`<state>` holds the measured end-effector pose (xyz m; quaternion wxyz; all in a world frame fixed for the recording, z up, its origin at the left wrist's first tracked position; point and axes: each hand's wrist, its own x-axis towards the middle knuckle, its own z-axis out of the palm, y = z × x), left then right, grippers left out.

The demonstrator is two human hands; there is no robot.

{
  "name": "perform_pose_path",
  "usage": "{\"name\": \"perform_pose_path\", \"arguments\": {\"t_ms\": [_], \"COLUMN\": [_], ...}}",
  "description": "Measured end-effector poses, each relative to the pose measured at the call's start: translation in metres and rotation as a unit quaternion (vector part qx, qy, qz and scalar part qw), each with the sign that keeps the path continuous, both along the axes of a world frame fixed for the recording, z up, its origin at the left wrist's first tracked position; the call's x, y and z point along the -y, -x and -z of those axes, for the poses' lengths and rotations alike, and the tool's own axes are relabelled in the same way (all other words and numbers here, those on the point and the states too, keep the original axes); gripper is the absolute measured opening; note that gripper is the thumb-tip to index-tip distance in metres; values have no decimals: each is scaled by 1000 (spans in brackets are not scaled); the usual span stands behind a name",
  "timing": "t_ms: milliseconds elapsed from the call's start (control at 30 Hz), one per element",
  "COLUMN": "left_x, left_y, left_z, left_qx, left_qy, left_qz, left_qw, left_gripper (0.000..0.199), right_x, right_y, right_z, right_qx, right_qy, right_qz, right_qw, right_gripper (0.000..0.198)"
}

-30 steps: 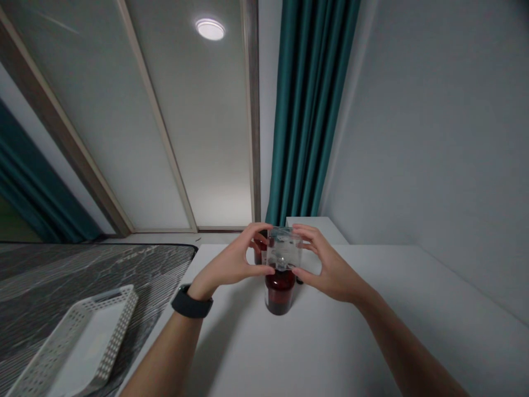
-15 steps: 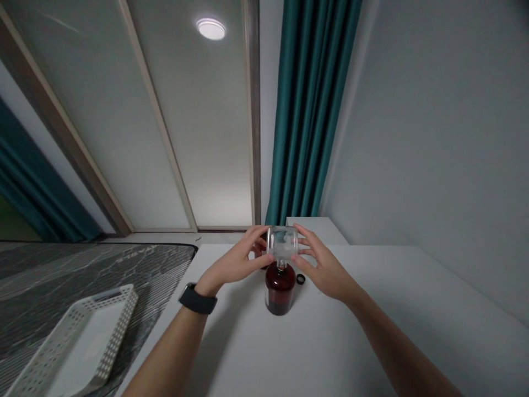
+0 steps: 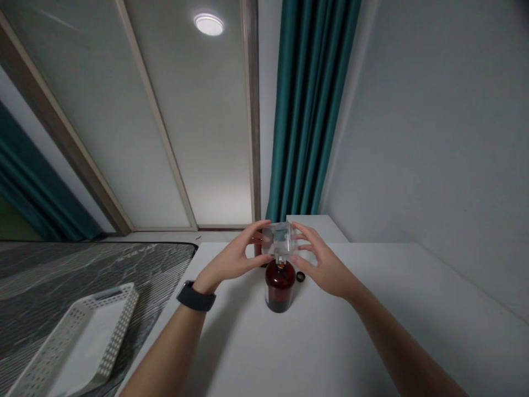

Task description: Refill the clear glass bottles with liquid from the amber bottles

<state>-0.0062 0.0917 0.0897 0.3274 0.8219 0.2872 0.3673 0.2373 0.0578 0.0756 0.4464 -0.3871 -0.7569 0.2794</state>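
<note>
Both hands hold a clear glass bottle [image 3: 278, 239] upside down, its narrow neck pointing downward. My left hand [image 3: 233, 256] grips the left side between thumb and fingers; a dark watch is on that wrist. My right hand [image 3: 324, 264] has its thumb and fingertips on the right side. Directly below stands a brown glass bottle [image 3: 280, 289], upright on the white table [image 3: 330, 342]. The clear neck meets the brown bottle's mouth; whether it sits inside cannot be made out. A black ring-shaped cap [image 3: 300, 277] lies right of the brown bottle.
Behind my left fingers stands another dark reddish bottle [image 3: 259, 249], partly hidden. A white perforated basket [image 3: 119, 325] sits lower left on a grey patterned surface [image 3: 157, 264]. Beyond the table are a white box-like unit [image 3: 318, 223], a teal curtain [image 3: 312, 110] and frosted panels [image 3: 210, 138].
The clear bottle has tilted slightly, its base leaning left and its neck still at the brown bottle's mouth. Both hands have shifted slightly with it. The view has moved a little.
</note>
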Motion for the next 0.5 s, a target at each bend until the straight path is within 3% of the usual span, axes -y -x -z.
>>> {"name": "perform_pose_path", "arguments": {"t_ms": [267,400,500], "left_x": [1,3,6], "left_y": [-1,-3,-4], "left_z": [-1,-3,-9], "left_qx": [-9,-22,-34], "left_qy": [-4,-38,-71], "left_qz": [-4,-11,-8], "left_qw": [1000,999,997], "left_gripper": [66,74,68], "right_x": [-1,2,4], "right_y": [-3,-2,-2], "right_z": [-2,-8,-10], "right_qx": [68,116,143], "right_qy": [-79,-126,-150], "right_qz": [20,38,44], "right_qw": [994,984,977], "right_gripper": [61,65,67]}}
